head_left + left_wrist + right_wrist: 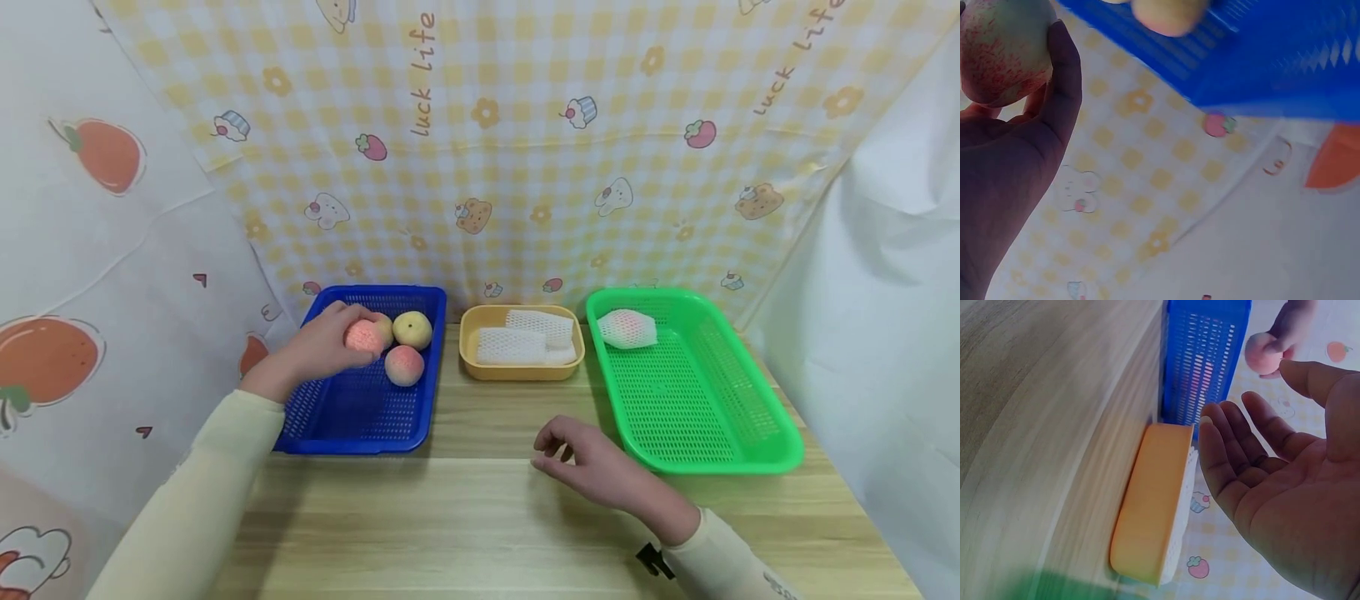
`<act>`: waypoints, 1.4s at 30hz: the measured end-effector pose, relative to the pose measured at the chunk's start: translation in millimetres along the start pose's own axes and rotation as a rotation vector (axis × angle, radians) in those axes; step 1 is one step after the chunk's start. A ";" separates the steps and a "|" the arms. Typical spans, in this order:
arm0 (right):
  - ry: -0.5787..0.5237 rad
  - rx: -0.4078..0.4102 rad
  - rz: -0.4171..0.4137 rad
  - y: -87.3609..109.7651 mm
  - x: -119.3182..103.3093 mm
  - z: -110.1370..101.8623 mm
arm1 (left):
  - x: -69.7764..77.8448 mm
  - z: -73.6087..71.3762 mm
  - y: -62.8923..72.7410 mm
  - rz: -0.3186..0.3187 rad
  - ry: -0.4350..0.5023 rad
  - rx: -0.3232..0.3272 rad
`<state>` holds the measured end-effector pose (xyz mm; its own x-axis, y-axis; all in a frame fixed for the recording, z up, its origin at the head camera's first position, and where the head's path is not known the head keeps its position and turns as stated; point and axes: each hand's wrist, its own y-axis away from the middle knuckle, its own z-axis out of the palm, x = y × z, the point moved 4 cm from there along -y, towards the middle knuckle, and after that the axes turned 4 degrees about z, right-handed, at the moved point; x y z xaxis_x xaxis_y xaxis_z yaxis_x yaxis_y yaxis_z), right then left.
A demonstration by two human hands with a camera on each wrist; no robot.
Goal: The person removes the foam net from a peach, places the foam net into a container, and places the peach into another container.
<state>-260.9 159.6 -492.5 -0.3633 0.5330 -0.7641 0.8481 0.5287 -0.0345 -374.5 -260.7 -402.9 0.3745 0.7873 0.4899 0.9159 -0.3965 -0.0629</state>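
Note:
My left hand (pixel 327 342) grips a pinkish peach (pixel 363 337) above the blue basket (pixel 352 446). The left wrist view shows the same peach (pixel 1007 50) between thumb and fingers, pale with red speckles. Below it in the basket lie several more peaches, among them a yellowish one (pixel 412 330) and a pink one (pixel 404 366). My right hand (pixel 592 462) hovers over the table between the baskets, holding nothing, its fingers loosely bent. Seen from the right wrist, this hand (pixel 1285 469) has its palm and relaxed fingers in sight.
A small orange tray (pixel 521 372) holding white foam net sleeves (pixel 512 345) stands at the back middle. On the right, a green basket (pixel 705 467) contains one net-wrapped fruit (pixel 627 328) in its far left corner. Patterned cloth (pixel 517 167) hangs behind the wooden table (pixel 420 525).

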 end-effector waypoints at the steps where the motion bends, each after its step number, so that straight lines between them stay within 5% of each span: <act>1: 0.001 0.000 -0.003 0.1 0.0 0.1 | -3.9 -1.0 -3.0 -0.008 -0.012 -0.007; 9: -0.003 -0.027 -0.010 -0.4 3.3 4.0 | -30.5 -3.8 -24.5 -0.028 -0.009 -0.044; 18: 0.009 -0.064 0.014 1.0 3.4 9.6 | -40.2 2.0 -35.4 -0.035 -0.080 -0.084; 30: -0.013 -0.082 0.019 3.6 0.7 13.3 | -55.0 30.8 -41.6 -0.093 -0.242 -0.202; 42: -0.019 -0.096 0.032 5.7 0.4 13.7 | -63.9 45.2 -43.9 -0.174 -0.262 -0.223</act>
<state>-250.9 153.8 -501.8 -0.3281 0.5387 -0.7760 0.8181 0.5727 0.0517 -432.1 -272.2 -470.7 0.2668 0.9344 0.2359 0.9259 -0.3165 0.2063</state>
